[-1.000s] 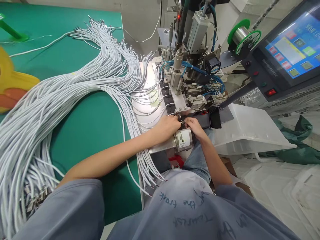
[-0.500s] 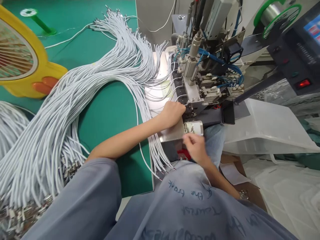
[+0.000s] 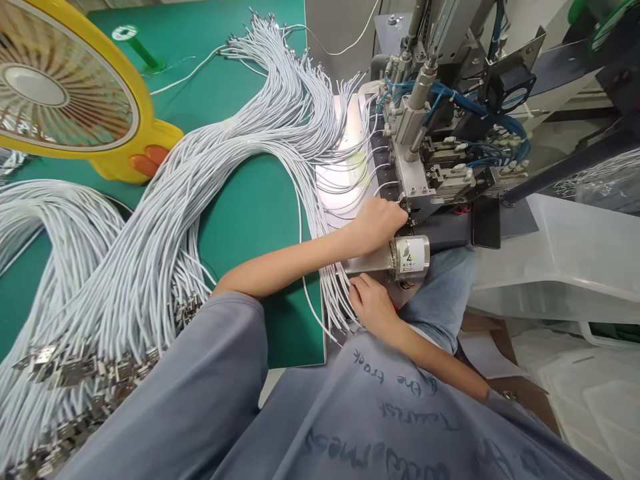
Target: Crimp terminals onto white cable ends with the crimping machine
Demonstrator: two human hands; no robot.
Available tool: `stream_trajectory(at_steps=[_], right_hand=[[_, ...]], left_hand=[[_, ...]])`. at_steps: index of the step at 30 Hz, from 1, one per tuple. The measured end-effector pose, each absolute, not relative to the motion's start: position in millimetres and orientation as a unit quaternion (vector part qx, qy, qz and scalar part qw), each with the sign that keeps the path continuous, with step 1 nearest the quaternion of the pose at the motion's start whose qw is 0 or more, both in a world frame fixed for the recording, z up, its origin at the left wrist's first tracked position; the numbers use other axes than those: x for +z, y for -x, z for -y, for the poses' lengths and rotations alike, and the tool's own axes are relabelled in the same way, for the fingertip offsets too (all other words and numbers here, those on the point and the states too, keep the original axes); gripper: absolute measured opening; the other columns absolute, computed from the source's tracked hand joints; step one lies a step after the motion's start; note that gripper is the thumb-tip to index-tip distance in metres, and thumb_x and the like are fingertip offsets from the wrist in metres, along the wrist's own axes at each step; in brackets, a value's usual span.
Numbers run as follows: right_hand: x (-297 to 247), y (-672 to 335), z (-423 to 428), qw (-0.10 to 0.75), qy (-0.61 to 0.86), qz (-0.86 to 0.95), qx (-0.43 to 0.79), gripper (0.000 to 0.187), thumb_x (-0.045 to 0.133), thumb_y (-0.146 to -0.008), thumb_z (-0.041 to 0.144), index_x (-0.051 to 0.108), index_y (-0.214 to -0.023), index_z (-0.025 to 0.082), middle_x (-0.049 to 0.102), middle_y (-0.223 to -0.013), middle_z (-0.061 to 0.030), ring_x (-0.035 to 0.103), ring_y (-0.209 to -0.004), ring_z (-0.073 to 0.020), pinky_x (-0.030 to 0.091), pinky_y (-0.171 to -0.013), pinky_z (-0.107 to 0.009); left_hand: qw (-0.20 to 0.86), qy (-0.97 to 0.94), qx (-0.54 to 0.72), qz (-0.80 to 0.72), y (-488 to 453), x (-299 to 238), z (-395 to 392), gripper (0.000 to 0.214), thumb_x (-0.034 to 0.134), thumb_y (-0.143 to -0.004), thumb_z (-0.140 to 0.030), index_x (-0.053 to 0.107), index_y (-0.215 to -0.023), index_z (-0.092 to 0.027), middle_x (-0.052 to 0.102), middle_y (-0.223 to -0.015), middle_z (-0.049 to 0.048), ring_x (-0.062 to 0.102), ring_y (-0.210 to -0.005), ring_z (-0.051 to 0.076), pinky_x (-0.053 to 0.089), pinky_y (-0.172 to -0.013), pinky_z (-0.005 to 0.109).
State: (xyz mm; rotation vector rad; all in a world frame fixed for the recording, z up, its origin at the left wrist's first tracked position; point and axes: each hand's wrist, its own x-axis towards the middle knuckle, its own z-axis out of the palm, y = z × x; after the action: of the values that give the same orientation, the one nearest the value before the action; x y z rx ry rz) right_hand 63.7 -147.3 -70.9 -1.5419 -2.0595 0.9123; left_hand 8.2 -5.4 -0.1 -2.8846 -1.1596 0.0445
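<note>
My left hand (image 3: 379,222) is closed at the front corner of the benchtop machine (image 3: 413,183), its fingertips hidden against the machine; what they grip does not show. Below it, my right hand (image 3: 374,303) has its fingers curled on the hanging ends of the white cables (image 3: 334,293), pinching at the edge of the bundle. A metal cylinder with a white label (image 3: 413,255) sits just right of both hands. Several white cables run side by side into the dark slotted rail (image 3: 387,157) along the machine's left side.
A large bundle of white cables (image 3: 215,153) with metal connectors curves across the green mat (image 3: 245,220). At left stands a yellow fan (image 3: 135,107), with a green spool (image 3: 143,50) behind it. A black phone-like slab (image 3: 486,223) and a translucent bin (image 3: 565,250) are at right.
My right hand has moved left from beside the labelled cylinder to the cable ends. My left hand stays at the machine's corner. The whole view has shifted right in the picture.
</note>
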Motion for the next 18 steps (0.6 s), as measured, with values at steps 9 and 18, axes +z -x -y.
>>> stream_trajectory(at_steps=[9,18], right_hand=[[-47,-114,128,0.261,0.586,0.713,0.282,0.025,0.039,-0.083,0.019,0.063,-0.09,0.015,0.067,-0.084,-0.0115,0.061,-0.079,-0.0238,0.045,-0.065,-0.032],[-20,-187,83,0.518,0.605,0.45,0.403,0.016,0.069,-0.062,0.027,0.063,-0.072,0.017,0.06,-0.059,0.0022,0.052,-0.049,-0.01,0.044,-0.05,-0.024]], left_hand=[[-0.109,0.963,-0.11,0.219,-18,11,44,0.036,0.034,-0.094,-0.03,0.064,-0.089,-0.012,0.062,-0.083,0.0089,0.061,-0.077,0.018,0.042,-0.061,0.027],[-0.326,0.878,-0.264,0.232,-18,-16,17,0.026,0.051,-0.088,-0.023,0.059,-0.11,-0.011,0.062,-0.096,0.0084,0.059,-0.083,0.014,0.047,-0.074,0.025]])
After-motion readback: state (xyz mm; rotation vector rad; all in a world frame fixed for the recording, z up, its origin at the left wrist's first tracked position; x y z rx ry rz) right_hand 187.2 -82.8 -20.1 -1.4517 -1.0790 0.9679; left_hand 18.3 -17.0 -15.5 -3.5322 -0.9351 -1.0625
